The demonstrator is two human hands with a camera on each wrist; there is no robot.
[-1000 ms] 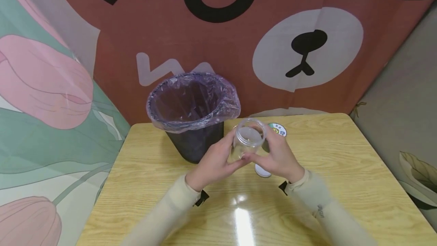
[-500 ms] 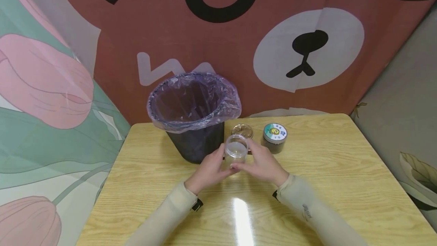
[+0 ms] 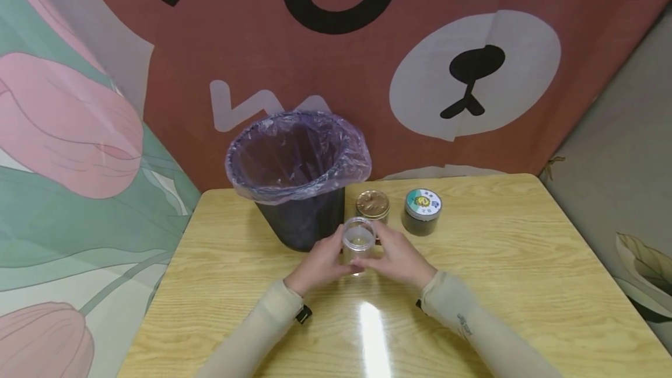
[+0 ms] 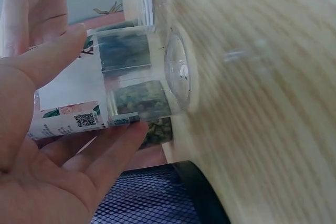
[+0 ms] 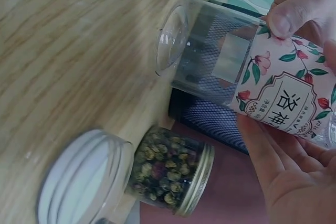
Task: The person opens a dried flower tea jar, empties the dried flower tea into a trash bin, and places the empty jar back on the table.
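Just above the table [image 3: 525, 261], an empty jar [image 3: 359, 244] is clasped by both hands [image 3: 321, 261] [image 3: 397, 258], seemingly lightly, so it could slip and topple.

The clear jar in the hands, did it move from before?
Yes. The clear jar came down and a bit left, closer to the table. Earlier it was level with the label-lidded jar; now it sits below it.

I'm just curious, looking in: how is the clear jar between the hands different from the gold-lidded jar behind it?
The clear jar is open-topped and looks empty; the gold-lidded jar is capped and full of dried buds, as the right wrist view shows. The clear jar wears a floral paper label; no label shows on the gold-lidded jar. The left hand and right hand hold the clear jar; the gold-lidded jar stands untouched. Both have see-through walls.
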